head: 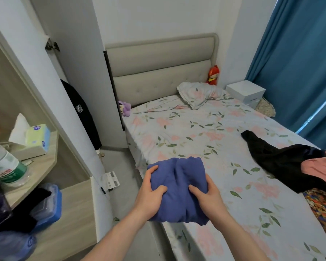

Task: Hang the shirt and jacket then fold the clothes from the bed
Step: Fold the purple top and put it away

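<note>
Folding stage, by the look of it: both hands clamp one folded blue cloth bundle (179,187) at the near left corner of the floral-sheeted bed (205,132). The left hand (151,193) grips its left edge, the right hand (205,198) pinches its right side, thumbs on top. Next, I'd judge, set it down flat and go for the crumpled black garment (282,159) and pink cloth (320,168) at the bed's right edge. Left of the bed, an open wooden shelf (45,157) holds a tissue box (37,137) and a plastic bottle (6,166).
</note>
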{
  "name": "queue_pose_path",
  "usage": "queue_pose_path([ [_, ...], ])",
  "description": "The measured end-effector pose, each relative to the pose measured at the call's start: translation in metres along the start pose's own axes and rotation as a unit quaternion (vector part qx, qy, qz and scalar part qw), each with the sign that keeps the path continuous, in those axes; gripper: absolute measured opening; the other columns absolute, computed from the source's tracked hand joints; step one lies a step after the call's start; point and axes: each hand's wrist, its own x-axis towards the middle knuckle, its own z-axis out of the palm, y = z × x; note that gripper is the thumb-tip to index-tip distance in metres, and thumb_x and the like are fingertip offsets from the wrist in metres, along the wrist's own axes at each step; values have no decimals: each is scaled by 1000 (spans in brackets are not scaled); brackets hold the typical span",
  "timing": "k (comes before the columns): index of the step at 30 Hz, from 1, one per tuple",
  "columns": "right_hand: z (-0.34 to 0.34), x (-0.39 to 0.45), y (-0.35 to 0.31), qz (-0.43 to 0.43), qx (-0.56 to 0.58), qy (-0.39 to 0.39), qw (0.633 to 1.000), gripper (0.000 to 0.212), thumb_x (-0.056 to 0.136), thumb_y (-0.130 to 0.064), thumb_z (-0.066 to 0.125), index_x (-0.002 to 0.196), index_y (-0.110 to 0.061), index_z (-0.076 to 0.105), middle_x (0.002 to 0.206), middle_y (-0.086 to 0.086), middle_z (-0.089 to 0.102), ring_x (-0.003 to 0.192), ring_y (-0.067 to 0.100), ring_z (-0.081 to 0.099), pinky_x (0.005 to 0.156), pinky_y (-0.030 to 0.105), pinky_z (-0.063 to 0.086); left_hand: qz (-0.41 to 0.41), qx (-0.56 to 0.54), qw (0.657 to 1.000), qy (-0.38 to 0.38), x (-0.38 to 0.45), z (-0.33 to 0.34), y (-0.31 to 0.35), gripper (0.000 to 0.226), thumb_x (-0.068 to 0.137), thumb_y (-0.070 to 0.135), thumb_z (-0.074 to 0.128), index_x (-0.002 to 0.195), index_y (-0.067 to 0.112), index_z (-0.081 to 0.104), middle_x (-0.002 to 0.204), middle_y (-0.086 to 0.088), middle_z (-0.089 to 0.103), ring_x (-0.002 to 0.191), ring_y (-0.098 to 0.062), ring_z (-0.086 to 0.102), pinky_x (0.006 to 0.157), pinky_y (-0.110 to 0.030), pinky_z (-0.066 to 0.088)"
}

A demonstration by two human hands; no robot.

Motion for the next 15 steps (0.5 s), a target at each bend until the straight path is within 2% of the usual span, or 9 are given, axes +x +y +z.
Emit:
queue_pose_path([
  [3, 19, 23, -26, -15, -2, -22, 1000, 42, 93, -18, 73, 124, -44, 59, 112, -25, 72, 96, -5, 69, 84, 25, 53, 12, -14, 1000, 24, 19, -21, 15, 63, 90, 8, 63, 132, 52, 47, 127, 29, 58, 110, 7, 58, 85, -22, 49],
  [6, 38, 51, -45, -27, -4, -45, 999, 42, 93, -18, 73, 123, -44, 60, 113, -24, 72, 98, -4, 69, 86, 27, 54, 18, -16, 999, 43, 41, -40, 28, 63, 92, 5, 61, 134, 50, 46, 129, 27, 56, 113, 3, 57, 84, -20, 49],
  [9, 59, 83, -63, -41, -3, -68, 997, 44, 93, -18, 73, 127, -41, 60, 112, -25, 72, 100, -3, 70, 88, 29, 55, 27, -17, 997, 68, 67, -57, 42, 62, 90, 8, 62, 134, 49, 46, 130, 24, 57, 116, -1, 58, 88, -24, 50],
  [12, 76, 118, -82, -48, -2, -97, 994, 42, 93, -17, 73, 122, -43, 60, 108, -27, 73, 96, -6, 69, 84, 25, 54, 31, -15, 994, 104, 94, -72, 58, 62, 80, 19, 63, 131, 51, 47, 131, 24, 58, 117, -2, 58, 91, -26, 49],
  [15, 92, 155, -103, -58, 1, -118, 991, 42, 92, -17, 74, 120, -45, 62, 110, -26, 73, 98, -3, 70, 87, 29, 55, 40, -9, 992, 123, 120, -87, 75, 61, 90, 8, 63, 135, 46, 46, 130, 25, 56, 115, 2, 57, 86, -20, 47],
])
